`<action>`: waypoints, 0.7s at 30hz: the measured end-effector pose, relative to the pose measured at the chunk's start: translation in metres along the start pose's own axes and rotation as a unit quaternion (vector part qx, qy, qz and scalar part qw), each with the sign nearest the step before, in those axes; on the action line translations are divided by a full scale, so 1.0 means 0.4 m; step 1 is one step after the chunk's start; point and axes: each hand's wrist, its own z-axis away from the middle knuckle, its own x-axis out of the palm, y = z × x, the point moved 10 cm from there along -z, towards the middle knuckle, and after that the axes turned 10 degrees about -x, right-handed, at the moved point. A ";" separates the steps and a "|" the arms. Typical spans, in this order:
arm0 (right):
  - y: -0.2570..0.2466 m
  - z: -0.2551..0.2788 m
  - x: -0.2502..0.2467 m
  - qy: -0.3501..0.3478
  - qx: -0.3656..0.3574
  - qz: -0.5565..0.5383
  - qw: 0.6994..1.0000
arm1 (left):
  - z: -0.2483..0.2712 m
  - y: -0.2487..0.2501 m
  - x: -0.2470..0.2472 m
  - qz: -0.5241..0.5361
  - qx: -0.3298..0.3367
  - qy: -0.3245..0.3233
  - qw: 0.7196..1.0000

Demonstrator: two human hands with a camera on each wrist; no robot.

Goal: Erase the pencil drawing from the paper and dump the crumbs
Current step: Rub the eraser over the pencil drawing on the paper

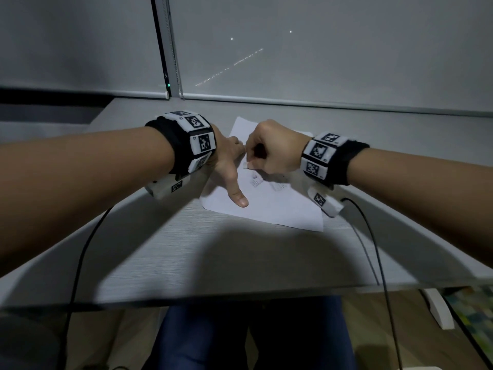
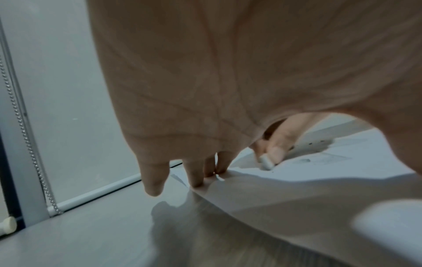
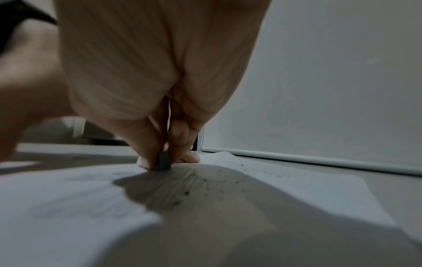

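Observation:
A white sheet of paper (image 1: 269, 206) lies on the grey desk, with faint pencil drawing (image 1: 257, 180) near its middle. My left hand (image 1: 229, 166) lies spread flat on the sheet's left part, thumb stretched toward me, fingertips (image 2: 196, 180) pressing at the paper's edge. My right hand (image 1: 269, 153) is curled and pinches a small white eraser (image 1: 246, 165), whose end touches the paper. The eraser (image 2: 266, 162) shows between finger and thumb in the left wrist view, and dark (image 3: 164, 163) in the right wrist view. Dark crumbs (image 3: 205, 184) are scattered on the paper (image 3: 68, 207).
The desk (image 1: 165, 252) ends at a window with a drawn roller blind (image 1: 320, 49) and a bead chain (image 2: 25, 130). Black cables (image 1: 373, 236) run from both wrist units over the desk's near edge. My legs are below the desk.

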 end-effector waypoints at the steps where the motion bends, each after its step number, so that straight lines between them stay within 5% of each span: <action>1: 0.002 -0.003 0.001 0.005 0.003 0.002 1.000 | 0.000 0.000 0.002 0.000 -0.001 -0.004 1.000; 8: -0.050 0.054 0.021 -0.061 -0.045 -0.028 0.997 | -0.004 -0.004 0.002 -0.014 0.000 -0.007 1.000; 14: 0.006 0.010 0.002 -0.009 0.008 0.000 1.000 | 0.001 0.000 -0.001 0.000 -0.001 -0.006 1.000; 21: -0.041 0.060 0.021 -0.063 -0.036 -0.019 0.997 | 0.000 -0.004 0.000 -0.003 -0.002 -0.003 1.000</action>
